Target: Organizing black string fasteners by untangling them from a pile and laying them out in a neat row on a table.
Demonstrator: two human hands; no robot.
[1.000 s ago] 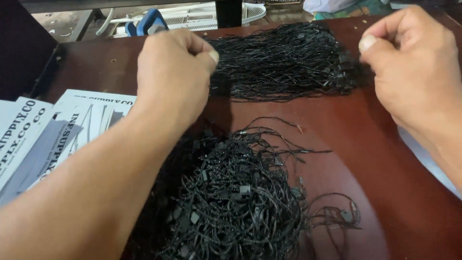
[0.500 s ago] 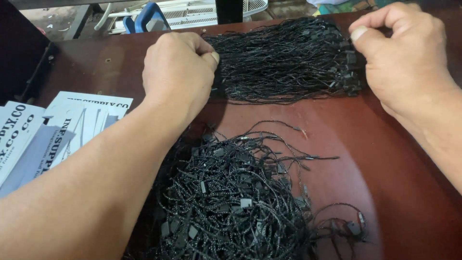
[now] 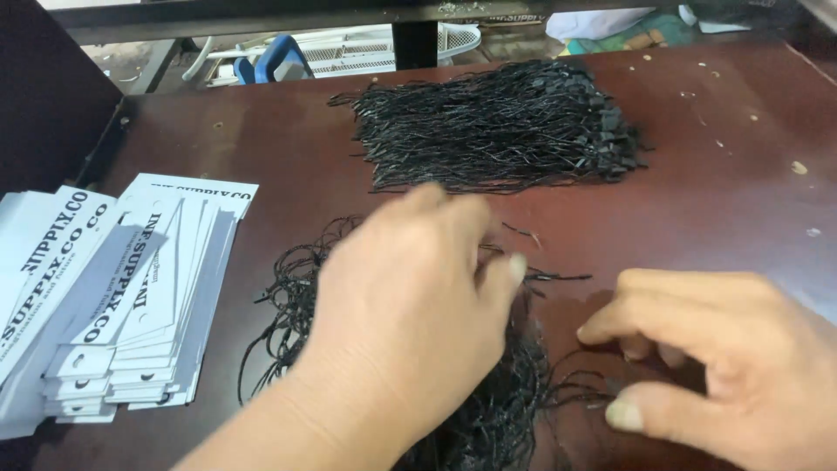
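Far left: fanned stack of white rectangular card hang tags w/ punched holes (image 3: 131, 296), black print on them, lying on the dark red-brown wooden tabletop (image 3: 741, 157). Holes all sit at the near end, so the tags seem laid ready for one-at-a-time picking.

Centre near edge: loose tangled heap of black string loops w/ small plastic locks (image 3: 488, 392), spread messy. Left hand (image 3: 410, 323) is over it, back of hand up, fingers curled down into the strings; hand hides the tips, so can't tell if anything is pinched.

Centre far: tidy bundle of straight black strings (image 3: 497, 131), all aligned, lock ends to the right, well apart from the heap – prob. kept sorted vs. unsorted.

Right: right hand (image 3: 724, 358) at heap's right edge, thumb & forefinger a little apart, strands just beside the thumb tip, nothing clearly gripped.
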